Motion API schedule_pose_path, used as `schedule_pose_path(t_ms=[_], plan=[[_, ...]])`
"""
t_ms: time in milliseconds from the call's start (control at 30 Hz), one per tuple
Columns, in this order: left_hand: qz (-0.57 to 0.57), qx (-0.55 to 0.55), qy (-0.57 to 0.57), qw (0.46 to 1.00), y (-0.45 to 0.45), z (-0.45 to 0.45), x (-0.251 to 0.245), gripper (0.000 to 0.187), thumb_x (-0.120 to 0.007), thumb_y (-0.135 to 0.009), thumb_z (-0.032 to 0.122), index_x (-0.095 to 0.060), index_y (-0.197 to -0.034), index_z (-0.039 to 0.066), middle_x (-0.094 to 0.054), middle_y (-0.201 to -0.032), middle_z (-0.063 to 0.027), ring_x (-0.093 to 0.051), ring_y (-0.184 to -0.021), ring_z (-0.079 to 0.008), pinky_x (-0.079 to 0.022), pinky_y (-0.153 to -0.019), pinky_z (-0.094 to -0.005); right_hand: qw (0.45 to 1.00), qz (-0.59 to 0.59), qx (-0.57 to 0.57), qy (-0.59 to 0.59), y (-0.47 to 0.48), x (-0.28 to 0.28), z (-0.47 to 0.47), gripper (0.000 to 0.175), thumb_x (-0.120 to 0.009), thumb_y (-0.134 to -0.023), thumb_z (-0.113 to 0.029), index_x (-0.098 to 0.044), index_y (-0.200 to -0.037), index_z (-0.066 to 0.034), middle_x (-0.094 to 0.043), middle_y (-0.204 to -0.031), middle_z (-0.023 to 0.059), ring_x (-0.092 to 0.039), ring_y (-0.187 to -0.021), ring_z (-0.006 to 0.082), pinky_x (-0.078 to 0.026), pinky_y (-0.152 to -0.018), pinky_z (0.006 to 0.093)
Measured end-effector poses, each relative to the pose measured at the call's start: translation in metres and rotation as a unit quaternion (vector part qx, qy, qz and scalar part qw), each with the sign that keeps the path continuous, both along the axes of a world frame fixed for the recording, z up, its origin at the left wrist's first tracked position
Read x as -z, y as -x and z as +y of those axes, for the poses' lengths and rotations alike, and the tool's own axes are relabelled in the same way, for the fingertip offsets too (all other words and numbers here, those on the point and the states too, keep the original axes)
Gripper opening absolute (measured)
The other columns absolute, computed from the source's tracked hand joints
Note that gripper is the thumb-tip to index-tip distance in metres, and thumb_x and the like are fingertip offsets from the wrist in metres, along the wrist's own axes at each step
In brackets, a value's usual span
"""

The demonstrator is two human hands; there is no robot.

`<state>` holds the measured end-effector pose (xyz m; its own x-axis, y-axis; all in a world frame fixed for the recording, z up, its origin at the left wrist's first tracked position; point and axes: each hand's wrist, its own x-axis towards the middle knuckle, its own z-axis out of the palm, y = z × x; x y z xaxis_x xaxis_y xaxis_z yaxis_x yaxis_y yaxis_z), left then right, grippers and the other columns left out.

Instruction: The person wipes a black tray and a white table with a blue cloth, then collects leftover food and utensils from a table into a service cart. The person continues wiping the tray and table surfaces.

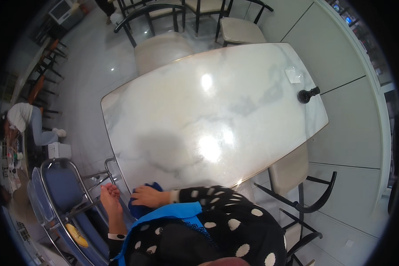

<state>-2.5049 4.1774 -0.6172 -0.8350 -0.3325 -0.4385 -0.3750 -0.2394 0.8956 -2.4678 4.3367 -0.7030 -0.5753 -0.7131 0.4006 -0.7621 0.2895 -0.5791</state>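
My right hand (150,196) presses down on a bunched dark blue cloth (138,210) at the near left edge of a white marble-patterned table (193,106). Its fingers wrap over the cloth, and part of the fabric sticks out above the knuckles. My left hand (110,197) is raised just left of the table's edge, beside the cloth but apart from it. The palm is turned up, the fingers curl loosely with the thumb apart, and nothing shows in it.
A black object (306,96) and a clear plastic wrapper (294,75) lie at the table's far right. Folded blue metal-framed chairs (61,186) stand at left, one bearing a yellow object (76,235). A cream-seated chair (287,173) stands at right. A person (30,123) sits at far left.
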Motion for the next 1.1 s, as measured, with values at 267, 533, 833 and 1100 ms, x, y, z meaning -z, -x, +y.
schedule_pose_path(t_ms=[267, 533, 833, 1100], plan=[[-0.081, 0.019, 0.013, 0.996, -0.009, 0.010, 0.035, 0.035, -0.042, -0.096, 0.035, -0.056, -0.087, 0.005, -0.056, -0.071, -0.0040, -0.050, -0.061, -0.0124, -0.039, -0.055, -0.0249, 0.659, -0.007, 0.745, -0.101, -0.019, 0.017, 0.415, 0.057, -0.053, -0.063, 0.006, -0.054, -0.118, -0.0081, -0.057, -0.112, 0.0141, -0.051, -0.105, 0.0324, -0.040, -0.091, 0.0398], [-0.142, -0.059, 0.050, 0.987, -0.041, 0.003, 0.024, 0.031, -0.041, -0.096, 0.030, -0.055, -0.089, 0.004, -0.057, -0.069, -0.0050, -0.050, -0.054, -0.0123, -0.039, -0.049, -0.0230, 0.347, -0.040, 0.912, -0.217, 0.155, 0.032, 0.576, 0.043, -0.060, -0.075, -0.023, -0.051, -0.117, -0.0146, -0.055, -0.104, 0.0169, -0.054, -0.095, 0.0375, -0.047, -0.074, 0.0492], [-0.154, -0.105, 0.047, 0.981, -0.073, 0.015, 0.010, 0.031, -0.039, -0.097, 0.030, -0.054, -0.088, 0.005, -0.057, -0.071, -0.0060, -0.052, -0.059, -0.0125, -0.041, -0.055, -0.0237, 0.728, 0.045, 0.670, -0.138, 0.334, 0.020, 0.258, 0.044, -0.062, -0.074, -0.013, -0.051, -0.118, -0.0111, -0.054, -0.109, 0.0171, -0.054, -0.095, 0.0349, -0.045, -0.077, 0.0465], [-0.142, -0.181, 0.040, 0.972, -0.107, 0.009, -0.003, 0.033, -0.038, -0.097, 0.031, -0.054, -0.088, 0.004, -0.058, -0.071, -0.0067, -0.052, -0.057, -0.0138, -0.041, -0.054, -0.0242, 0.908, 0.066, 0.409, -0.066, 0.379, 0.005, 0.023, 0.027, -0.059, -0.073, -0.011, -0.058, -0.099, -0.0155, -0.055, -0.098, 0.0078, -0.054, -0.089, 0.0286, -0.042, -0.072, 0.0421]])
